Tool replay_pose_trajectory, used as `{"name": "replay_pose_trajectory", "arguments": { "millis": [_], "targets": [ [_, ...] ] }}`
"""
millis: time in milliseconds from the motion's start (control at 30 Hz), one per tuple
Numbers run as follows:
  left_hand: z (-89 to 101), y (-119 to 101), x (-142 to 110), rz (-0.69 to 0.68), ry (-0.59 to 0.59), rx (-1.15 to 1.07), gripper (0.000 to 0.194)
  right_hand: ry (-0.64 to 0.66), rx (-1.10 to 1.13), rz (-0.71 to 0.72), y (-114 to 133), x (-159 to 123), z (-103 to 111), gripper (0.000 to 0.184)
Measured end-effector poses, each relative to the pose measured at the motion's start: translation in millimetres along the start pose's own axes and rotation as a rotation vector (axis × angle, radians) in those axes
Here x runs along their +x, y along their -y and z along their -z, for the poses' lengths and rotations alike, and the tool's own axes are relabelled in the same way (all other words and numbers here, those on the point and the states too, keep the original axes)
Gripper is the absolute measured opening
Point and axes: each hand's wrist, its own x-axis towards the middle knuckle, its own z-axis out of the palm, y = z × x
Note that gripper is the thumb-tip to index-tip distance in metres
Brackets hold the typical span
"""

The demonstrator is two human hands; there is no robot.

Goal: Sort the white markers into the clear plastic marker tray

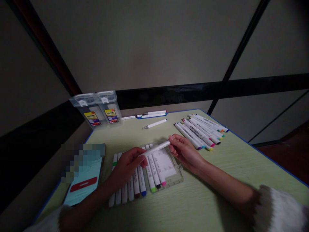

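A white marker (158,148) is held slantwise between both my hands, over a clear plastic tray (177,180). My left hand (130,164) pinches its lower left end. At its upper right end, the fingers of my right hand (182,149) are closed round the tip, so that end is hidden. Several white markers lie side by side in the tray, among them one with a blue end (143,190), one with a green end (153,187) and one with a pink end (162,180). My left hand covers part of this row.
Several loose markers (200,130) lie in a group at the right. An uncapped marker (154,124) lies behind my hands, with more pens (153,114) near the wall. Two clear lidded boxes (101,109) stand at the back left. A phone (84,180) lies at the left.
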Motion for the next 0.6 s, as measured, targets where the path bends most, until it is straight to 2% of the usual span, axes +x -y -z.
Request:
{"name": "replay_pose_trajectory", "arguments": {
  "millis": [233,600],
  "targets": [
    [-1.3,-11.7,-1.6,0.0,-0.035,0.123,0.029,0.006,-0.02,0.015,0.2,-0.9,-1.1,0.03],
    [0.6,-4.4,-2.4,-0.043,-0.056,0.218,0.035,0.009,-0.014,0.003,2.2,-1.1,-1.8,0.03]
  ]
}}
